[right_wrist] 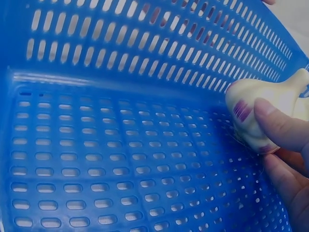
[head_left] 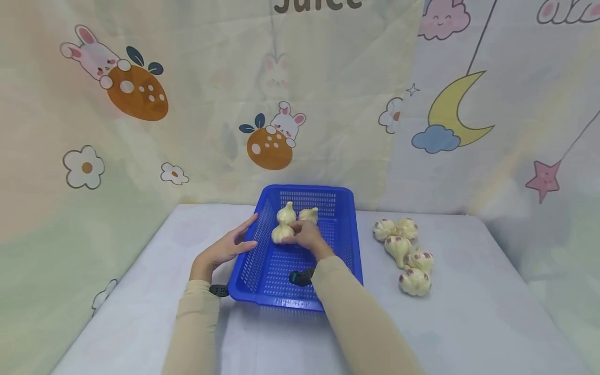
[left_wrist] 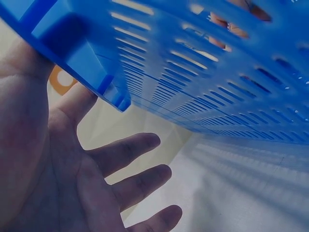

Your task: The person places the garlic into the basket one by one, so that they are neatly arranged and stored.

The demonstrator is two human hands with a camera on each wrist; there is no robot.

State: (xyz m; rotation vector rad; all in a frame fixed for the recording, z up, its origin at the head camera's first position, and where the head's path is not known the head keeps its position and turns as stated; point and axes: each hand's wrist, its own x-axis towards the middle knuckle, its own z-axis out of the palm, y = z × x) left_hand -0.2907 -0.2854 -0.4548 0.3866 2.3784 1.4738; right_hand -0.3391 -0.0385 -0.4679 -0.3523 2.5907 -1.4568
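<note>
A blue plastic basket (head_left: pixel 300 307) with slotted walls sits on the table. My left hand (head_left: pixel 224 251) touches its left rim; in the left wrist view that hand (left_wrist: pixel 67 159) has its fingers spread and fairly straight outside the slotted wall (left_wrist: pixel 159 77). Inside the basket, my right hand (head_left: pixel 309 237) pinches a garlic bulb (head_left: pixel 280 234) between thumb and fingers. The right wrist view shows this bulb (right_wrist: pixel 246 108) low by the basket wall, with purple patches on its pale skin. Two more bulbs, one upright (head_left: pixel 286 213) and one behind the hand (head_left: pixel 307 214), lie beside it.
Several garlic bulbs (head_left: pixel 397 248) lie in a loose group on the white table (head_left: pixel 459 312), right of the basket. A cloth backdrop (head_left: pixel 328 151) printed with rabbits and flowers hangs close behind the table and along its sides.
</note>
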